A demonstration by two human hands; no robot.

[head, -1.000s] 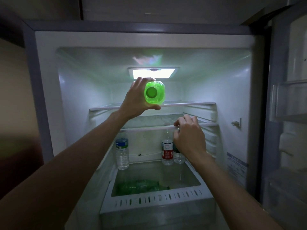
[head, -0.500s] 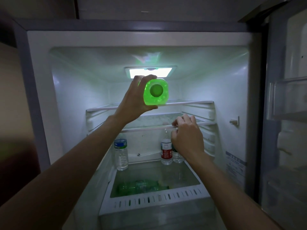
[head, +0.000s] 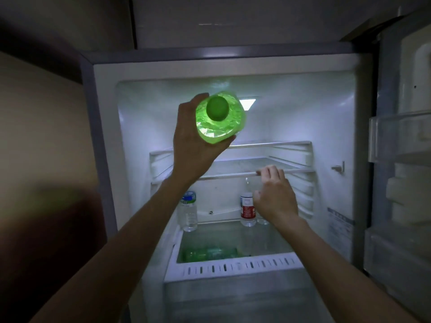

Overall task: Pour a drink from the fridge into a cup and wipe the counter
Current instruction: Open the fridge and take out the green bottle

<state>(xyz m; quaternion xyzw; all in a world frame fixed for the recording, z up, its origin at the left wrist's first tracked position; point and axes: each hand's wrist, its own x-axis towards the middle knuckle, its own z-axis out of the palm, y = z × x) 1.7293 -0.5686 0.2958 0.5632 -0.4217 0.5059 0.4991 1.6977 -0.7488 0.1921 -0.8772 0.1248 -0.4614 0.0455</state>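
Observation:
The fridge (head: 335, 136) stands open in front of me, lit from inside. My left hand (head: 193, 148) grips a green drink bottle (head: 219, 117), held level above the upper shelf with its cap end pointing at me. The bottle glows against the fridge light. My right hand (head: 275, 197) rests with its fingers curled over the front edge of the lower glass shelf (head: 233, 174). No cup or counter is in view.
Two clear water bottles (head: 189, 210) (head: 247, 210) stand on the fridge floor behind the crisper drawer (head: 233, 266), which holds a lying green bottle (head: 210, 252). The open fridge door (head: 403, 171) with its racks is at the right. A wall is at the left.
My left hand has drawn the green bottle out toward me and a little upward, so it looks larger. My right hand stays on the shelf edge. My head has moved closer.

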